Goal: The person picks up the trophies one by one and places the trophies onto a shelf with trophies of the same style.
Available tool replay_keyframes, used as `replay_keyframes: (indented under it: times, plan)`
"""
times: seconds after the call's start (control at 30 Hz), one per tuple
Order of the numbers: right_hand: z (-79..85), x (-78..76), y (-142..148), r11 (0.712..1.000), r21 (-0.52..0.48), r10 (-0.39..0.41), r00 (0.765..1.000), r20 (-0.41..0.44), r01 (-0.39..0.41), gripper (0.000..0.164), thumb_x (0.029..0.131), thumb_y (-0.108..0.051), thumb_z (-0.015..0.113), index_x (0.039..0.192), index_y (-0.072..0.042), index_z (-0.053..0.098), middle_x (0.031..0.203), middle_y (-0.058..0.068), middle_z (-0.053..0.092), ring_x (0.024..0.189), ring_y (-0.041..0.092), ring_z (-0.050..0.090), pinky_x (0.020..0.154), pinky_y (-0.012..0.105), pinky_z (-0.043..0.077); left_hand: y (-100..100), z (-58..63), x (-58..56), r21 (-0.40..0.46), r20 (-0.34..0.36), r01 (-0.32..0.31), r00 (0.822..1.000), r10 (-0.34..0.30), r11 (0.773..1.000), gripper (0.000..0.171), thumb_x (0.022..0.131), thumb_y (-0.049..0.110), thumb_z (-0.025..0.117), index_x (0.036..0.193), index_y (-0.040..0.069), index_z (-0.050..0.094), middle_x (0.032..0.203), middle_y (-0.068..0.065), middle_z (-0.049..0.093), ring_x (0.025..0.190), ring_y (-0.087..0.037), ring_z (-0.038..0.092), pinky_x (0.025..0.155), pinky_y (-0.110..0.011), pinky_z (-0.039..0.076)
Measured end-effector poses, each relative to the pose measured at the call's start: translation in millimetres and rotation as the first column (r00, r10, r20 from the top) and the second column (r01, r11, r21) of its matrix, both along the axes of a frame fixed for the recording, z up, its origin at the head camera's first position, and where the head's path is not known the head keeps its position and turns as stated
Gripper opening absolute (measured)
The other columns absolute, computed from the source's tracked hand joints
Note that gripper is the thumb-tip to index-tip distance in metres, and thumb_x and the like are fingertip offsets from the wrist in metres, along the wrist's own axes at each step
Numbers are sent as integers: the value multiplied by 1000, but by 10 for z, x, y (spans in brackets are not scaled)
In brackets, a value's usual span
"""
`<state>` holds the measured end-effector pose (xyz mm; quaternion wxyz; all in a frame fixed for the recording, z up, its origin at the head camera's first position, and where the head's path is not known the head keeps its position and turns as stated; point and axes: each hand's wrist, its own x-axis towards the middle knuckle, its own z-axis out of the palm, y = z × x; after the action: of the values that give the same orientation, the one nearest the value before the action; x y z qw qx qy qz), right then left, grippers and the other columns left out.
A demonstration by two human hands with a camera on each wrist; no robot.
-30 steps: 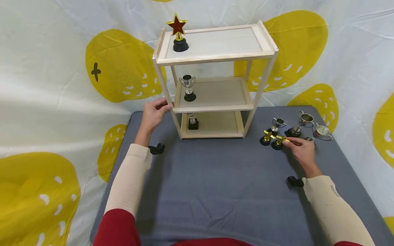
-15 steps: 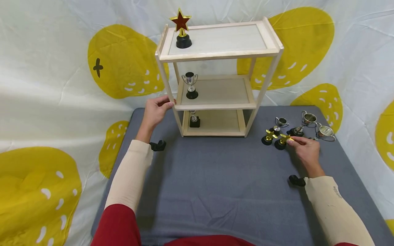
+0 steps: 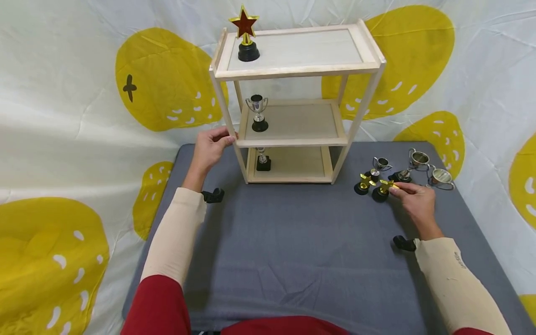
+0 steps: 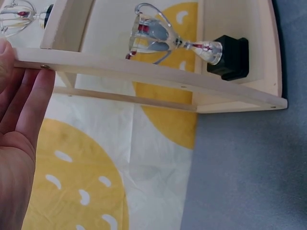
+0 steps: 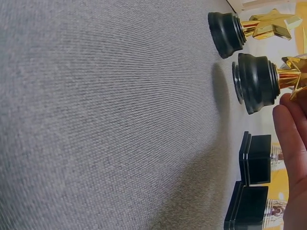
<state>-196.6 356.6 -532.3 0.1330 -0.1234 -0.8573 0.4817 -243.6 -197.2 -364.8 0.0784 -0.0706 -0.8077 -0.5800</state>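
Note:
My left hand point(image 3: 211, 148) grips the front left post of the light wooden three-tier shelf point(image 3: 289, 142), thumb in front and fingers behind at middle-tier height. In the right part of the head view, my right hand point(image 3: 415, 204) pinches the gold star of a small star trophy point(image 3: 380, 193). Its round black base point(image 5: 256, 82) is upright, close over the grey cloth. Beside it stands another gold star trophy point(image 3: 363, 184). Silver cup trophies, one small point(image 3: 377, 168) and one larger point(image 3: 412, 164), stand just behind; another cup point(image 3: 441, 177) is partly hidden by my right hand.
On the shelf's left side stand a red-and-gold star trophy point(image 3: 247, 37) on top, a silver cup point(image 3: 258, 113) in the middle and another cup point(image 4: 177, 43) at the bottom. A patterned curtain point(image 3: 159, 79) hangs behind the grey table point(image 3: 293, 242).
My right hand and the pinched star trophy have shifted slightly right, widening the gap to the neighbouring star trophy. My left hand stays on the post. The head view has shifted a little.

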Motion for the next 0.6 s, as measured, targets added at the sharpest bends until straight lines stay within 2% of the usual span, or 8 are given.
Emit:
replay_keyframes:
  times: [0.23,0.47,0.6]
  plan:
    - [47,28,6,1000,11,-1,1000,7,1,36,82,-22,81,107,4,75,67,-38,59,64,-14,59,55,6,47,5,17,-10,25,-18,15,1000,-14,1000,26,91,6,68,115,-4,71,111,-28,70,91,-6,68,92,-30,59]
    - [97,43,5,1000,28,12,1000,-4,-12,37,82,-23,81,106,4,74,68,-39,58,64,-15,58,55,6,46,5,12,-9,18,-26,11,1000,-10,1000,26,91,4,68,115,-8,70,111,-30,69,91,-10,69,91,-28,59]
    - [100,59,6,1000,28,10,1000,-18,-9,35,81,-21,82,104,4,75,67,-39,58,63,-15,58,55,6,46,4,0,-2,32,-27,16,1000,-15,999,26,91,3,68,115,-6,70,111,-30,69,94,-14,70,91,-29,59]
